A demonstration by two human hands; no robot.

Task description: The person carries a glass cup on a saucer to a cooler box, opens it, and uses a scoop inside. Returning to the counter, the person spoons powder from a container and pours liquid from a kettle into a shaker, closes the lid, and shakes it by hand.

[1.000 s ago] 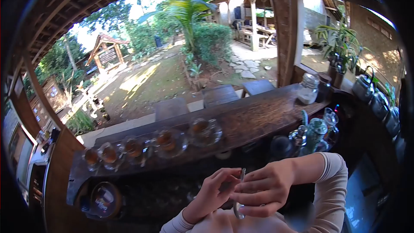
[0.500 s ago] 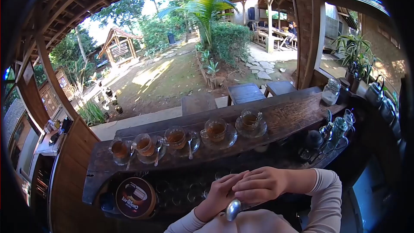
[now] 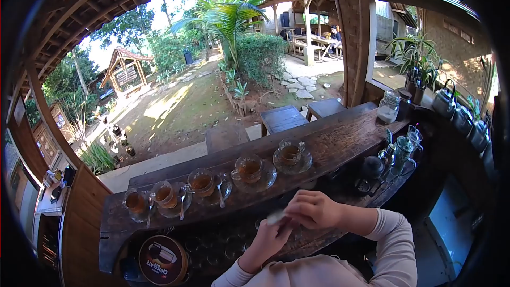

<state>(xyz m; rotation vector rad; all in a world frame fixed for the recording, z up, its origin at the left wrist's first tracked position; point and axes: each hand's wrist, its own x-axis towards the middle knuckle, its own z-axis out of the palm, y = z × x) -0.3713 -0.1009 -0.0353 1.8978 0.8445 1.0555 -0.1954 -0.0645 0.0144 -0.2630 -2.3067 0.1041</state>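
In front of my chest my hands meet above the counter's inner edge. My left hand [image 3: 266,242] is closed, with a blurred spoon [image 3: 275,217] showing at its fingertips. Against it, my right hand [image 3: 314,210] has its fingers bent and pressed together; whatever lies inside them is hidden. Beyond the hands stands a row of several glass cups of brown drink on glass saucers. The nearest are a cup [image 3: 249,170] and the rightmost cup [image 3: 290,151]. Spoons lie on the three left saucers, one of them a metal spoon [image 3: 220,194].
The dark wooden counter [image 3: 340,134] runs across. A lidded glass jar [image 3: 388,107] stands at its right end, near glassware [image 3: 404,151] and kettles [image 3: 444,101]. A round chocolate pie tin [image 3: 162,259] sits lower left. Stools [image 3: 284,119] stand outside.
The spoon has gone from below my hands to above my left fingertips. My right hand has lifted slightly and its fingers have curled. The view has shifted to the right.
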